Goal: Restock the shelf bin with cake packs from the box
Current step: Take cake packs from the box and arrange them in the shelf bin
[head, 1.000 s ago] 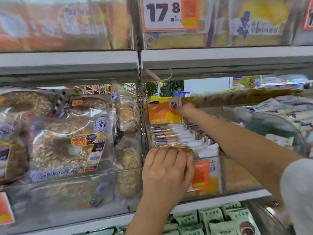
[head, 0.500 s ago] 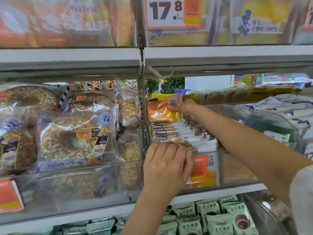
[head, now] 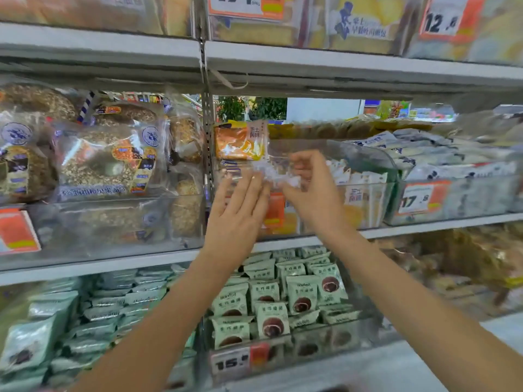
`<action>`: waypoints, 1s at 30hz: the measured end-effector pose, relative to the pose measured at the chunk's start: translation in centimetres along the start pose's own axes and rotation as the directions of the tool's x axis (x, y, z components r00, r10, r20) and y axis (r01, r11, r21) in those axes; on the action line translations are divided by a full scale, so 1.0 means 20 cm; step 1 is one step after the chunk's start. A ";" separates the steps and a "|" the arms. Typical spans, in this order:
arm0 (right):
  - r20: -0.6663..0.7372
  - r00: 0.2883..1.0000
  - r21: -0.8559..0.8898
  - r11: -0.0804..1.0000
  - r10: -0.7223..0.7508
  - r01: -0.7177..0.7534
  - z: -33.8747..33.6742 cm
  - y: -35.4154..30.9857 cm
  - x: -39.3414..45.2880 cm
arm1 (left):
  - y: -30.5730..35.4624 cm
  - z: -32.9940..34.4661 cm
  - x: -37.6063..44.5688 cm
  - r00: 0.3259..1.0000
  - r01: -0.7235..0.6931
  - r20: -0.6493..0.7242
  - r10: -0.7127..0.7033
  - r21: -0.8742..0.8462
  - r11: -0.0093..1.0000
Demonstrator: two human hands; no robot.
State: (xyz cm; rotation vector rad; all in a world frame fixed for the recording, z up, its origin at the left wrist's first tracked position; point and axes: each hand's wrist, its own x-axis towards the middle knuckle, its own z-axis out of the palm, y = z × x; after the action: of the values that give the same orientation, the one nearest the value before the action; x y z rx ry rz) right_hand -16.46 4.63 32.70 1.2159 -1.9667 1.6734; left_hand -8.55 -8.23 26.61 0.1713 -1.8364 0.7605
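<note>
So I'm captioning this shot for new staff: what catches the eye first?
Two bare arms reach up from below, and the left hand and right hand meet at the front of the clear shelf bin in the middle. Just above them an orange cake pack stands upright at the bin's left end. To the left sit big bagged seeded bread rings.

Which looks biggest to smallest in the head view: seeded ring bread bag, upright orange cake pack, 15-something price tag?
1. Clear-bagged seeded ring bread.
2. Upright orange cake pack.
3. White-and-orange 15-something price tag, though it is nearer the camera and blurred, so its gap to the pack is unsure.
</note>
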 end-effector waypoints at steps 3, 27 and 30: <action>-0.142 0.976 -0.111 0.983 -0.163 0.148 -0.08 0.06 -0.27 | 0.19 -0.15 -0.24 0.999 -0.045 -0.037 0.041 -0.124 0.991; 0.525 -0.203 -0.850 0.520 0.826 -0.083 0.28 1.24 -2.32 | 1.06 -0.80 -2.19 -0.337 0.782 0.879 0.337 0.061 0.621; 0.292 0.016 -0.863 0.271 0.956 -0.425 0.33 1.33 -2.38 | 1.04 -0.82 -2.22 -0.379 0.760 0.859 0.344 0.077 0.645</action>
State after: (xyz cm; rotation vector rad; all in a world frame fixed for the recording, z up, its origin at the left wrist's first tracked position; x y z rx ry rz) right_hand -5.48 17.39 -19.65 0.6024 -3.9219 0.2753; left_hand 12.72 7.09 -18.00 1.0892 -3.3242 -1.2164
